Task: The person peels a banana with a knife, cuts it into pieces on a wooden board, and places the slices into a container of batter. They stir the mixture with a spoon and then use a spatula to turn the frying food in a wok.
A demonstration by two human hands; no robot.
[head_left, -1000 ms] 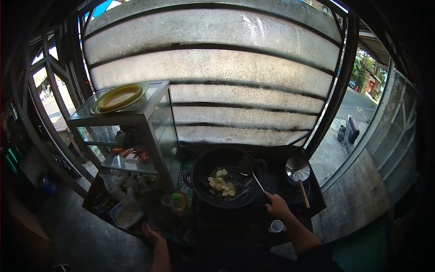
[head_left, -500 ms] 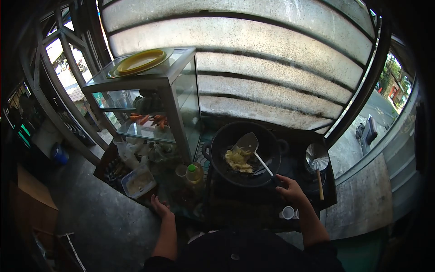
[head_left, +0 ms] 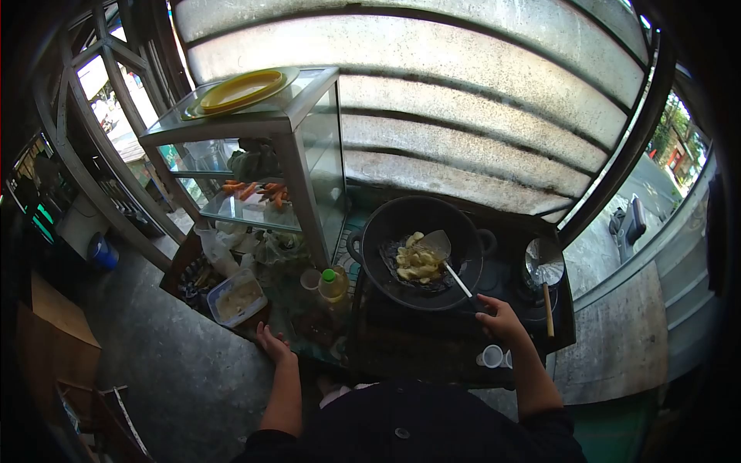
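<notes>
My right hand is closed round the dark grip of a spatula with a pale shaft. The spatula's broad flat blade lies inside a black wok, against pieces of yellowish food. Dark, shiny liquid shows around that food. My left hand rests by the front edge of the counter, fingers apart and holding nothing. Just beyond it sits a plastic tub of pale, wet-looking contents. A bottle with a green cap stands between the tub and the wok.
Behind the tub rises a glass display case holding orange vegetables, with yellow plates on top. Right of the wok lies a round strainer or pan with a wooden handle. Small white cups stand near the front edge.
The spatula blade has moved right and down in the wok, and the food has shifted and spread. My right hand has moved slightly right. My left hand stays at the counter edge.
</notes>
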